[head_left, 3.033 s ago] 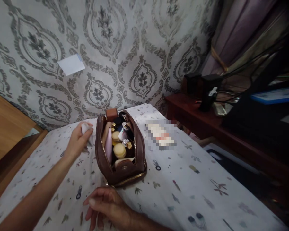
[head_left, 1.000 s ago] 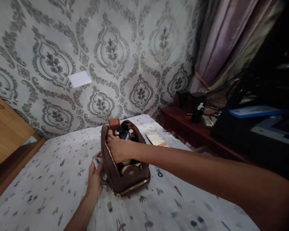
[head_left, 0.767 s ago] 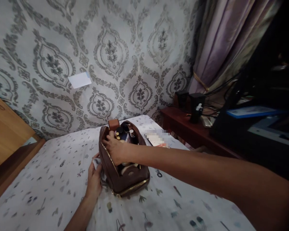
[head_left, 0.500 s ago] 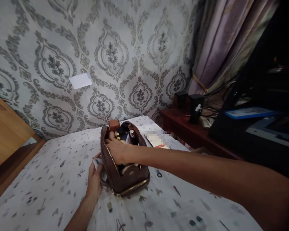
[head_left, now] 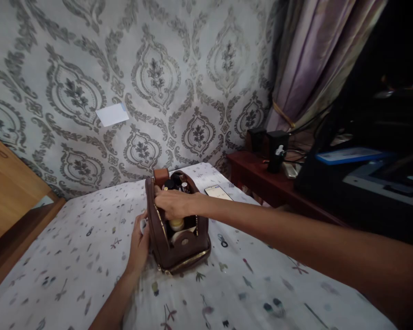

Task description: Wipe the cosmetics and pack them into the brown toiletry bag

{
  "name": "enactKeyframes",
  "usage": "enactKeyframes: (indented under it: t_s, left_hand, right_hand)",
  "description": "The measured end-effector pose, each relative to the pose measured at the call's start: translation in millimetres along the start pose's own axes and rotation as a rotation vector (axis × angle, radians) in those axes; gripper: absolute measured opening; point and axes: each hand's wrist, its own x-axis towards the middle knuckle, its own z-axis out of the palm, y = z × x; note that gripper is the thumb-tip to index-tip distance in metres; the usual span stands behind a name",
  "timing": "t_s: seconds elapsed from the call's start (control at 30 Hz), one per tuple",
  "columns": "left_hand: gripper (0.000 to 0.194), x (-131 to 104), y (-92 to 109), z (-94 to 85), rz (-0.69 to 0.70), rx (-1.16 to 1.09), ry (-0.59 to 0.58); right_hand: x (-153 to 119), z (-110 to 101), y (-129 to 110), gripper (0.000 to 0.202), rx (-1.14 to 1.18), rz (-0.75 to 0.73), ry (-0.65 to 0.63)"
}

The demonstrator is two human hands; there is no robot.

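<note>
The right hand (head_left: 175, 204), curled, its grip hidden, has risen in the bag (head_left: 183, 252), seemingly mid-rummage; the left hand (head_left: 137, 242) pinches something white (head_left: 143, 225)

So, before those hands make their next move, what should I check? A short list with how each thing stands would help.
1. Bag open: ok, the zip is undone and the opening gapes.
2. Bag resting on the cloth: ok, it sits on its base.
3. Left hand at the bag: ok, it is at the bag's left side, with a white thing in its grip.
4. Right hand holding something: cannot tell, its fingertips are hidden in the opening.
5. Full view of the contents: not ok, the right hand covers part of them.
6. Phone apart from the bag: ok, it lies to the bag's right.
</note>
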Motion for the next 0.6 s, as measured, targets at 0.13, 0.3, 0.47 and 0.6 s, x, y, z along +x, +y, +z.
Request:
enactKeyframes:
  t_s: [0.13, 0.3, 0.47, 0.6]
  left_hand:
    - [0.053, 0.2, -1.4, -0.6, 0.019, 0.069, -0.061]
    - [0.051, 4.8, -8.8, -3.6, 0.03, 0.08, -0.063]
    - [0.052, 6.6, -15.3, -4.3, 0.029, 0.118, -0.065]
    - [0.05, 2.4, -10.5, 0.6, 0.034, 0.101, -0.043]
  right_hand:
    - [-8.3, -4.2, 9.6, 0.023, 0.074, -0.037, 0.065]
    - [-44.3, -14.0, 17.2, 0.015, 0.298, -0.057, 0.384]
    - [-80.7, 24.4, 21.2, 0.027, 0.579, 0.329, 1.027]
    - [-75.3, 67.7, 26.0, 0.043, 0.983, 0.548, 0.954]
